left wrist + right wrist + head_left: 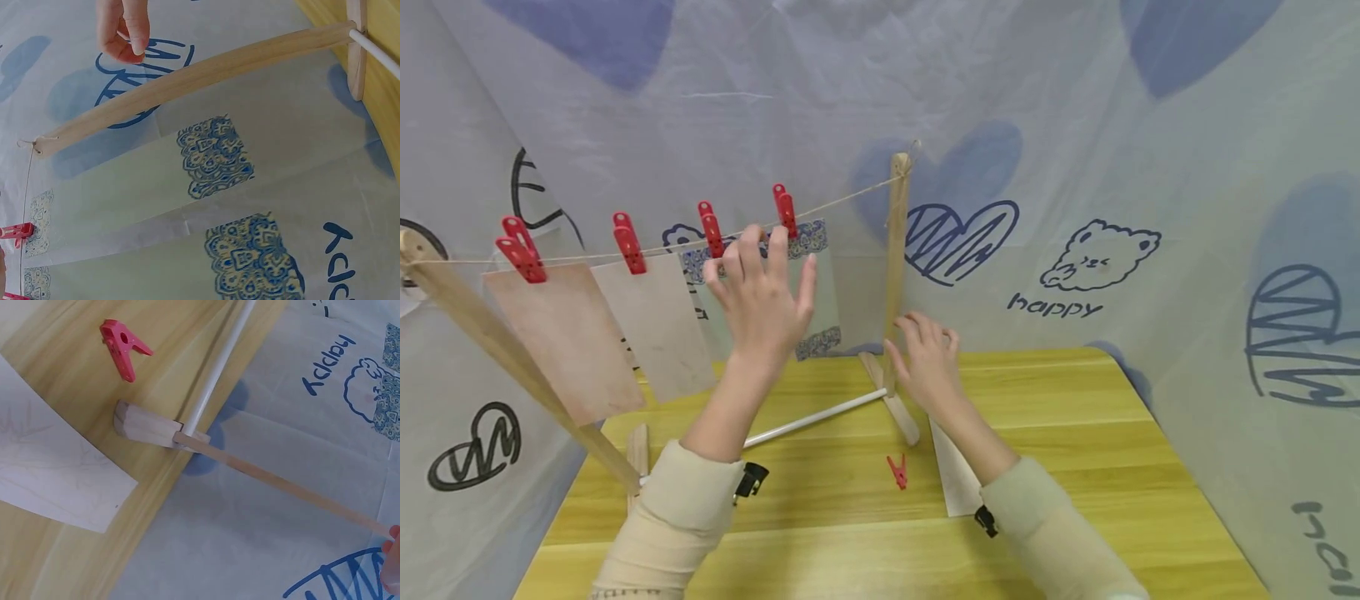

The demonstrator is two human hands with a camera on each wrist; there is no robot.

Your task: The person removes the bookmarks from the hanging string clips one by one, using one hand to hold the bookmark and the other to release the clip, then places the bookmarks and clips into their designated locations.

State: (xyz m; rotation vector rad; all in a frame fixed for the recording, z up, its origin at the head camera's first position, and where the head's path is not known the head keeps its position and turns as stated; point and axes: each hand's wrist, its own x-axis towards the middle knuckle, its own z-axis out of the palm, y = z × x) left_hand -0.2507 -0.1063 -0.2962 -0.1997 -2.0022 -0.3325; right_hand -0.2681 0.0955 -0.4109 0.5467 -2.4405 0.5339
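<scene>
My left hand (765, 304) is raised in front of the string (850, 197), fingers spread and slightly bent, overlapping the hanging cards. Closest to its fingertips are a red clothespin (785, 211) and another red clothespin (709, 227), both on the string. Two pale green cards with blue patterned ends hang there; the right-hand patterned card (816, 292) shows best, and the left wrist view shows both. Lower down, my right hand (931, 367) is beside the upright wooden post (897, 250), its fingers loosely bent and nothing in them.
Farther left hang a beige card (565, 342) and a paler card (662, 325) from red clothespins. A loose red clothespin (124, 347) and a white sheet (56, 450) lie on the wooden table (1075, 467). A white rod (816, 417) joins the stand's feet.
</scene>
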